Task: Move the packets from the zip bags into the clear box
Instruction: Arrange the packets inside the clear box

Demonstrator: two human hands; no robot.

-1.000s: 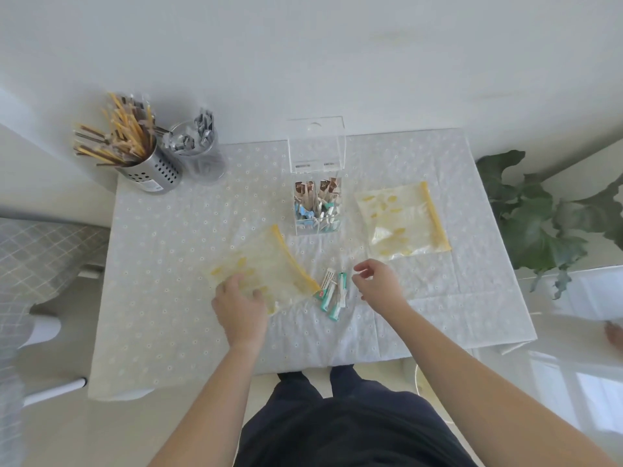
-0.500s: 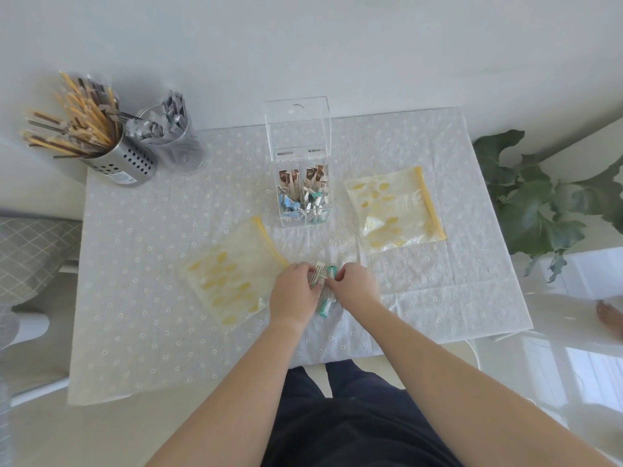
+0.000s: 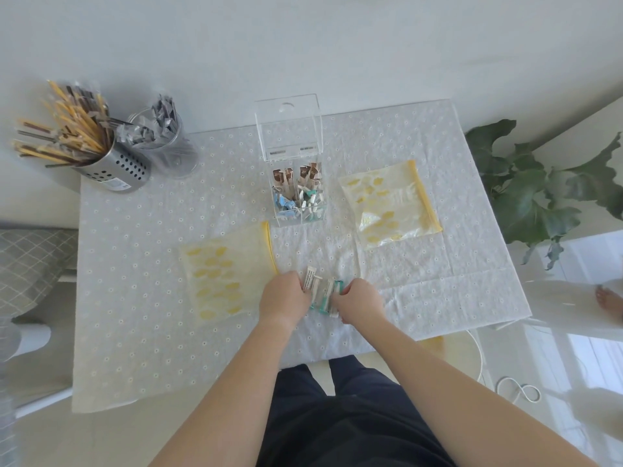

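Note:
Several white and teal packets (image 3: 321, 293) lie in a small bunch on the tablecloth near the front edge. My left hand (image 3: 285, 295) presses against the bunch from the left and my right hand (image 3: 360, 298) from the right, fingers curled onto the packets. A flat yellow-patterned zip bag (image 3: 225, 278) lies just left of my left hand. A second zip bag (image 3: 387, 203) lies at the right. The clear box (image 3: 298, 197), lid up, stands at mid table holding several brown, blue and white packets.
A perforated steel cup (image 3: 113, 168) of wrapped chopsticks and a clear cup (image 3: 168, 150) of grey sachets stand at the back left. A leafy plant (image 3: 546, 193) is past the table's right edge. A grey checked cushion (image 3: 30, 264) is at the left.
My left hand let go of the left zip bag and moved right to the packets. My right hand closed in from the other side. The bunch has been drawn together.

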